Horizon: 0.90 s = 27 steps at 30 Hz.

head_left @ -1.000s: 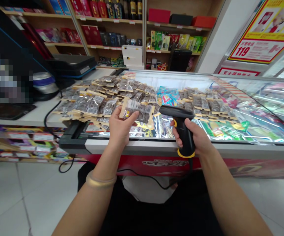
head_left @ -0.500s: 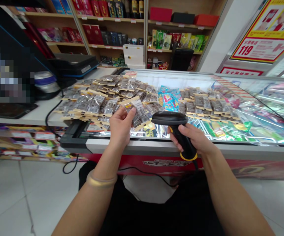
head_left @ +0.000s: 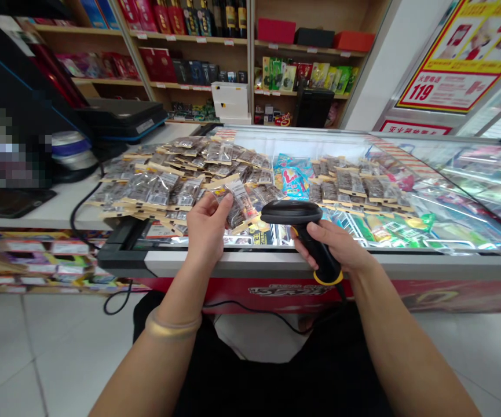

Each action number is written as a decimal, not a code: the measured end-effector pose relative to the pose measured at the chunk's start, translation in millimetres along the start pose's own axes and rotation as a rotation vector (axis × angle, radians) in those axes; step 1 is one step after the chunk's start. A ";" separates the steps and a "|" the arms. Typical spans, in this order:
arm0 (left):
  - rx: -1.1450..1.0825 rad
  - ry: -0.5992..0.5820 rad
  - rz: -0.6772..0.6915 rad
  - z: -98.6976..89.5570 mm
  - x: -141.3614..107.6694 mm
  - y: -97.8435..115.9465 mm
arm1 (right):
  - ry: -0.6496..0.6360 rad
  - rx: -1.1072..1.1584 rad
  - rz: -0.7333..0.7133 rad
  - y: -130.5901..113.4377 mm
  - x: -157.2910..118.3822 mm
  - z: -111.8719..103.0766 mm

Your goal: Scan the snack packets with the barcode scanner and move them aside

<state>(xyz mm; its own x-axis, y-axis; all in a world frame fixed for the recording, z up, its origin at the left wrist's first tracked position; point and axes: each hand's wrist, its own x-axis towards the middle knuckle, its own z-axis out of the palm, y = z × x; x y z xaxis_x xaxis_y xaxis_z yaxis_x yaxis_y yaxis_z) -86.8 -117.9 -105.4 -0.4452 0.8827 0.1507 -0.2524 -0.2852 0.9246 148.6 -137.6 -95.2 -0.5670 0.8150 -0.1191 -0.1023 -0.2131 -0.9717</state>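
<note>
My left hand (head_left: 208,225) pinches a small clear snack packet (head_left: 238,204) with dark contents, tilted up above the freezer's front edge. In my right hand (head_left: 335,246) is a black and yellow barcode scanner (head_left: 291,213), its fingers wrapped round the handle and its head turned toward the packet. A reddish light shows on the packet's right side. Behind my left hand lies a large heap of similar packets (head_left: 180,156). A smaller group of packets (head_left: 354,182) lies to the right, past a blue snack bag (head_left: 292,176).
The packets rest on a glass-topped chest freezer (head_left: 428,263). At left are a counter (head_left: 76,200), a dark screen and a black scale (head_left: 122,116). A black cable (head_left: 250,310) hangs low in front. Stocked shelves (head_left: 193,40) stand behind.
The camera view has shifted slightly, so the scene sits a little further left. A reddish light now shows on the packet. Both hands keep their holds.
</note>
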 end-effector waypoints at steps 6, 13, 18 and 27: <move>0.022 0.011 -0.012 4.0 0.7 3.6 | 0.023 0.042 -0.048 -0.7 2.3 1.8; 0.044 -0.225 -0.054 66.4 8.6 15.3 | 0.178 0.148 -0.219 -18.4 -23.2 -29.6; 0.133 -0.424 -0.083 151.4 12.2 5.2 | 0.432 0.203 -0.271 -36.9 -56.0 -82.3; 0.829 -0.546 0.200 252.7 12.6 -33.4 | 0.647 0.333 -0.337 -42.5 -78.0 -143.1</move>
<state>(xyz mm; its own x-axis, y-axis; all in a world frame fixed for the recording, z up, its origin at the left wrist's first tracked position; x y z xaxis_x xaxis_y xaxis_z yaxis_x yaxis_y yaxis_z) 133.1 -2.9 -46.0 0.0925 0.9565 0.2768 0.5527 -0.2806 0.7848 314.2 -115.0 -73.8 0.1132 0.9933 -0.0245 -0.4803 0.0332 -0.8765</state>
